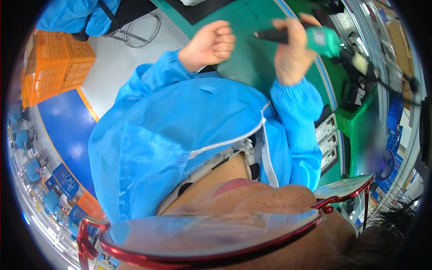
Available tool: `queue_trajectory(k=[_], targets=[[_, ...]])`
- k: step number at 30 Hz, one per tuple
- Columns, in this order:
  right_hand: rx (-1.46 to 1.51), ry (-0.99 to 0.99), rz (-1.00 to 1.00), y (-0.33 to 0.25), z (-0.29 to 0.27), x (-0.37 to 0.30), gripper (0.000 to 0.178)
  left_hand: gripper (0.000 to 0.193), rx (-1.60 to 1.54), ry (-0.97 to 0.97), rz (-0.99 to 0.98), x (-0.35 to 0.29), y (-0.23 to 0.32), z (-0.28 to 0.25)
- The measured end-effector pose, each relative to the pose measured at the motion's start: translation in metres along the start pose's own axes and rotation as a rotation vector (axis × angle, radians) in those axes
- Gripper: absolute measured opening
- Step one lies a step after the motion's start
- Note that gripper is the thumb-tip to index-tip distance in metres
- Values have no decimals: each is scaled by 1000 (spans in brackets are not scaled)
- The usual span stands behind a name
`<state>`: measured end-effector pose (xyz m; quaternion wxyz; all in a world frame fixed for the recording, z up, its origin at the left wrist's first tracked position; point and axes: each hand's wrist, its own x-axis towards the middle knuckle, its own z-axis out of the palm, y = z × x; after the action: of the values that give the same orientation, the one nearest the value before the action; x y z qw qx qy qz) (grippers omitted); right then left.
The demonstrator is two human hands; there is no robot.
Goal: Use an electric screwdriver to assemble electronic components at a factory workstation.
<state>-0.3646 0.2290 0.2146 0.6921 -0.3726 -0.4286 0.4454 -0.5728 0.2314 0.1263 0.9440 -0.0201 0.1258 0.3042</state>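
The right hand (292, 54) was clamped around a powered screwdriver (310, 38), fingers wrapped over the black barrel just behind the nose, with the green rear housing projecting past the hand toward the picture's right. The tool hung above the green worktop (252, 63), its tip pointing toward the left hand (210, 45) and not touching anything visible. A cord appeared to run from the rear housing toward the equipment at the worktop's edge.

The screwdriver was judged rigid, hard-shelled and moderately heavy at the rear, so the barrel grip near the nose gave the best control; the smooth plastic could slip under a loose hold. The cord would likely drag on the tool.

The left hand was curled into a loose fist, apart from the tool; whether it enclosed anything could not be told.
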Motion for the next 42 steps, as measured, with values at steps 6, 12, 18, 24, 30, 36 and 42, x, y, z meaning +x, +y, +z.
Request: queue_trajectory(k=[6, 12, 18, 24, 30, 36, 42], targets=[[0, -128, 13, 69, 45, 37, 30, 42, -104, -41, 278, -76, 12, -58], [-52, -147, 14, 96, 46, 40, 23, 41, -140, 79, 483, -127, 34, -85], [-68, -161, 25, 65, 10, 5, 23, 38, -140, 40, 581, -138, 54, -81], [-107, -60, 2, 27, -41, -34, 26, 34, 6, -89, 582, -110, 99, -75], [-298, 33, -47, -4, -82, -66, 28, 36, 354, 151, 804, -64, 144, -85], [-478, 181, -90, 29, -38, -41, 26, 40, 562, 361, 702, 8, 190, -38], [-561, 408, -152, 77, -12, -32, 20, 43, 697, 288, 562, 61, 227, -87]])
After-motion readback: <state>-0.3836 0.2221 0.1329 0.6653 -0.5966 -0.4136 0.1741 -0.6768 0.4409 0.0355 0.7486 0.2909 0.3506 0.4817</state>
